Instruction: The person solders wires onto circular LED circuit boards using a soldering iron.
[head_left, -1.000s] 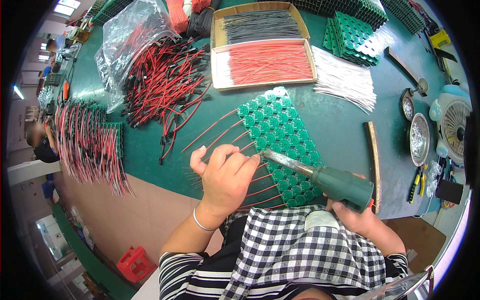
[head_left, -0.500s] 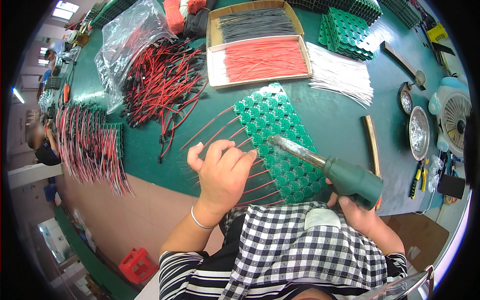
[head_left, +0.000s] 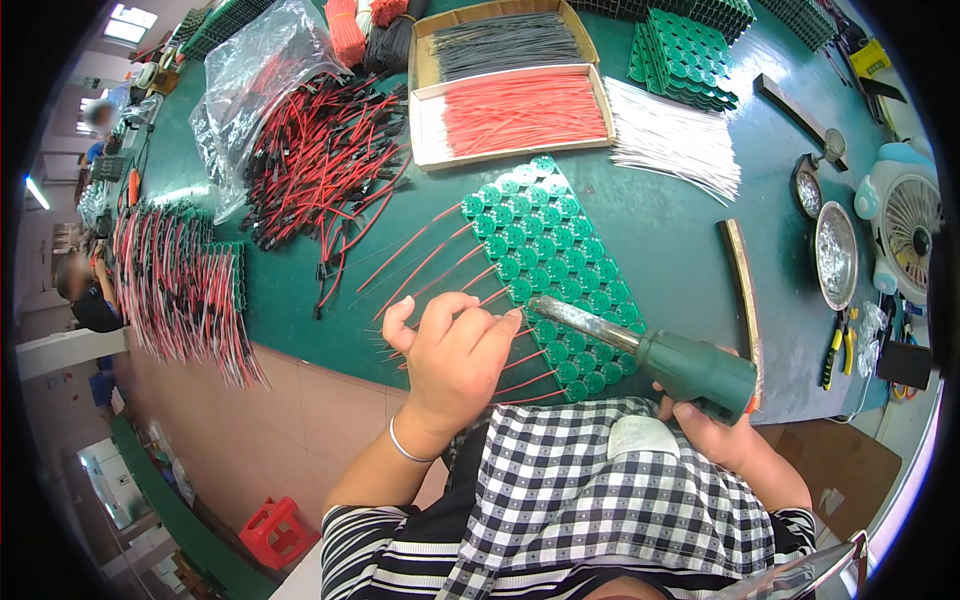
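A panel of round green circuit boards (head_left: 585,265) lies on the bench, with several red wires (head_left: 415,232) fanning out from its left edge. My left hand (head_left: 455,350) is over those wires, thumb and forefinger pinched at the panel's edge on a wire mostly hidden by the fingers. From the right, my right hand (head_left: 715,430) grips the green handle of a soldering iron (head_left: 690,370). The iron's metal tip rests at or just above the panel, close to my left fingertips; whether it touches cannot be made out.
Boxes of red wires (head_left: 525,110) and black wires (head_left: 505,45) stand beyond the panel, beside loose white wires (head_left: 675,140). Red-black leads (head_left: 325,160) lie left. A wooden bar (head_left: 742,290), metal dish (head_left: 836,255), pliers (head_left: 832,360) and fan (head_left: 908,235) are right.
The iron's tip and my left fingertips have shifted slightly nearer along the panel's left edge, to a lower board. Both hands keep their grips.
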